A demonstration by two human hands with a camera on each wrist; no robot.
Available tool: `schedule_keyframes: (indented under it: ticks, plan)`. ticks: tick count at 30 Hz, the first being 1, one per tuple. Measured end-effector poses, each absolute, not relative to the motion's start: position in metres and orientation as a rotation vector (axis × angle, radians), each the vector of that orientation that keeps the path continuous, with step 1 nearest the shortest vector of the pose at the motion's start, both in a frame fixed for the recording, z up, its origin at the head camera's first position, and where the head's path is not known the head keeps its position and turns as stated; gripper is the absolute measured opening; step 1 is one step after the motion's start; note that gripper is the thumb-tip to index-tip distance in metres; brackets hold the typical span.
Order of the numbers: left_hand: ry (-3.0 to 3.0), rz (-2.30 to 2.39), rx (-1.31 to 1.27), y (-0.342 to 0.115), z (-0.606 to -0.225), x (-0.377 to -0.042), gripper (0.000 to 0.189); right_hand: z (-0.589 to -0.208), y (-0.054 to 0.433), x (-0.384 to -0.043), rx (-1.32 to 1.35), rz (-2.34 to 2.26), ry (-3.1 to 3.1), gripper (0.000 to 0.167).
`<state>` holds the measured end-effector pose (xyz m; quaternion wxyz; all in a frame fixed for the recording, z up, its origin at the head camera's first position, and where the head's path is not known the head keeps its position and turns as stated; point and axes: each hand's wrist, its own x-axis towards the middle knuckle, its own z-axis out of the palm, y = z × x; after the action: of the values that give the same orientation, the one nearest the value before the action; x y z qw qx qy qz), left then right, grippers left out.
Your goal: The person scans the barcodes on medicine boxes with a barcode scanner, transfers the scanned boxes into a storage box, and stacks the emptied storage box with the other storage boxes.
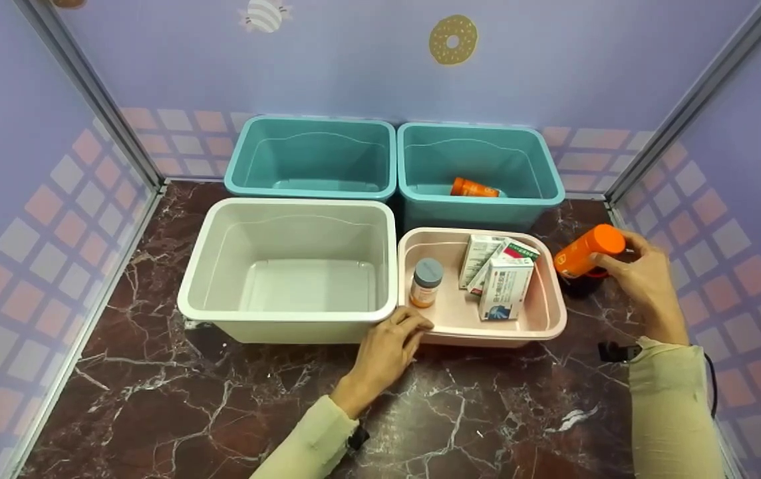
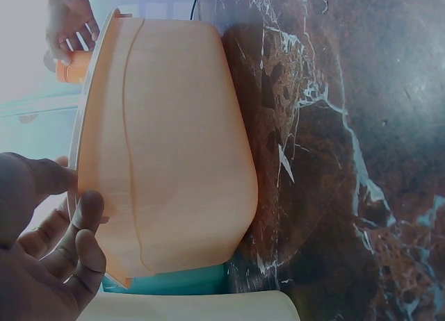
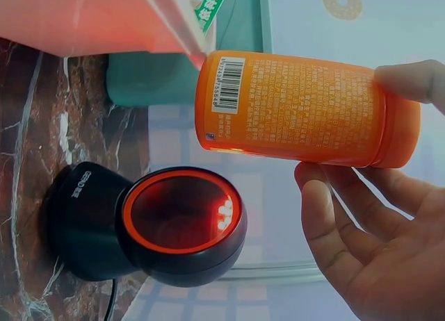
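Observation:
My right hand (image 1: 646,279) grips an orange bottle (image 1: 587,251) by its cap end, tilted beyond the right end of the pink bin (image 1: 557,326). In the right wrist view the bottle's printed label and barcode (image 3: 227,85) show. Below it stands a black barcode scanner (image 3: 184,227) with a lit red ring; in the head view the bottle and hand mostly hide it. My left hand (image 1: 387,346) pinches the front rim of the pink bin near its left corner. Inside that bin are an upright grey-capped bottle (image 1: 426,286) and several medicine boxes (image 1: 505,286).
A white bin (image 1: 287,316) stands left of the pink one. Behind them are two teal bins (image 1: 310,194) (image 1: 480,201); the right one holds an orange bottle (image 1: 473,188). Patterned walls (image 1: 354,60) enclose the dark marble tabletop (image 1: 454,412) on three sides. A black cable (image 3: 111,300) trails from the scanner.

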<state>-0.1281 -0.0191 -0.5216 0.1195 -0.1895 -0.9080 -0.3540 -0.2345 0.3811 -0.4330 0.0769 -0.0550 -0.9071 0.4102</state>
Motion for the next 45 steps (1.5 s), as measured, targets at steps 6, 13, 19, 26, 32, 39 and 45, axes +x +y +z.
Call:
schedule_keyframes:
  ticks: [6,13,19,26,32,39,45]
  plan:
    - [-2.645,-1.023,-0.564,-0.019,-0.522,-0.128,0.015,-0.437,0.386,-0.235,-0.198,1.26,-2.691,0.061]
    - [-2.654,-1.038,-0.567,-0.019,-0.522,-0.129,0.017,-0.44,0.389,-0.236,-0.225,1.227,-2.705,0.065]
    - [-2.636,-1.024,-0.561,-0.019,-0.523,-0.129,0.015,-0.443,0.39,-0.238,-0.261,1.158,-2.731,0.066]
    - [-2.643,-1.017,-0.56,-0.019,-0.521,-0.129,0.015,-0.444,0.391,-0.239,-0.314,1.12,-2.757,0.067]
    - [-2.643,-0.995,-0.56,-0.02,-0.521,-0.129,0.015,-0.445,0.392,-0.239,-0.339,1.065,-2.758,0.067]
    - [-2.62,-0.996,-0.567,-0.019,-0.524,-0.128,0.014,-0.448,0.392,-0.238,-0.32,1.056,-2.753,0.066]
    - [-2.63,-1.013,-0.559,-0.019,-0.523,-0.128,0.014,-0.447,0.391,-0.238,-0.345,1.072,-2.757,0.068]
